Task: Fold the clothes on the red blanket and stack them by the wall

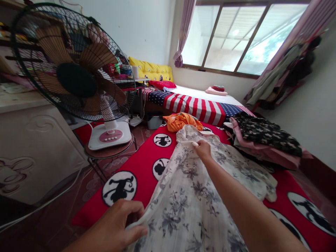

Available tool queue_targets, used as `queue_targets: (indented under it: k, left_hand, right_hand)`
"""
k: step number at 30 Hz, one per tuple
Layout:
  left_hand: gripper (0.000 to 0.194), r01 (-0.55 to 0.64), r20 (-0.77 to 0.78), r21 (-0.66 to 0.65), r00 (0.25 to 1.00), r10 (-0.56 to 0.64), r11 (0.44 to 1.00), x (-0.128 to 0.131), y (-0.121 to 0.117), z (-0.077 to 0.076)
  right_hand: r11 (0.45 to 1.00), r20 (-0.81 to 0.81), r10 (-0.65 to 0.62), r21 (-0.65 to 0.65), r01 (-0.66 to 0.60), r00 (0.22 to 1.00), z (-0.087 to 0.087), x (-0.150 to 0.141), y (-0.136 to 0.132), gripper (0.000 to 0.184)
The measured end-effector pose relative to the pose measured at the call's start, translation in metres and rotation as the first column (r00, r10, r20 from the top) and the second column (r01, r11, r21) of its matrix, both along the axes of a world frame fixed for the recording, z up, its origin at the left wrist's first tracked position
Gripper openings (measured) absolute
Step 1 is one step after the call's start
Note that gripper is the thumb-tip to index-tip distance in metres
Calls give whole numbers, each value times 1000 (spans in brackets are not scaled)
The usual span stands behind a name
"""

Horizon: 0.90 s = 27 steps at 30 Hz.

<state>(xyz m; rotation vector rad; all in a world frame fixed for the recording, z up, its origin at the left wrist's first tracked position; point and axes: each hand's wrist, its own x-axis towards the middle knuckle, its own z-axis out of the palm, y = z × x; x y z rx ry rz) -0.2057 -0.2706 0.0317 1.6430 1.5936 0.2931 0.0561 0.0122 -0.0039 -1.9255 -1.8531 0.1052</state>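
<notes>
Two pinches on floral garment (181,189): left hand (118,221) loosely closed, right hand (204,151) closed | seems light, limp | better hold: edges

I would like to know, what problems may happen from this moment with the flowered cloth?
The flowered cloth already shows creases near the right hand, so pulling there might bunch it more. Its far end lies against the orange cloth, which could be dragged along. Its right side spreads close to the clothes pile, so a wide sweep might disturb that pile.
</notes>
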Motion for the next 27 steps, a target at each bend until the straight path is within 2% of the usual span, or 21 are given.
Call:
queue_targets:
  k: [6,10,12,14,19,21,22,24,25,27]
  left_hand:
    - [19,70,154,75,985,-80,995,39,6,21]
    - [18,157,263,44,951,-163,987,70,14,24]
    - [19,234,307,37,922,-234,972,87,18,17]
    - [19,319,348,47,883,-315,947,104,22,3]
    - [13,436,354,38,836,-420,899,143,23,-50]
    - [11,513,309,15,814,-491,858,151,22,-64]
    - [7,547,291,21,798,-528,837,154,21,-66]
    - [5,576,277,74,772,-572,814,155,24,-61]
    - [10,571,282,104,768,-575,814,155,29,-55]
    - [23,489,276,187,806,-524,852,155,46,-42]
  right_hand:
    - [993,-90,-42,105,52,995,37,29,22,27]
    - [985,-132,-73,143,92,989,45,51,26,27]
    - [983,-152,-90,145,112,984,43,63,26,27]
    - [982,-171,-107,136,131,980,37,74,25,26]
    - [983,-207,-148,81,168,967,13,98,13,27]
    - [980,-208,-175,52,190,962,4,107,4,29]
    - [976,-206,-198,46,211,958,1,111,0,31]
    - [959,-209,-261,57,279,942,-1,119,-8,38]
    - [946,-218,-292,73,314,931,0,122,-10,41]
    - [928,-255,-319,110,355,913,4,125,-9,44]
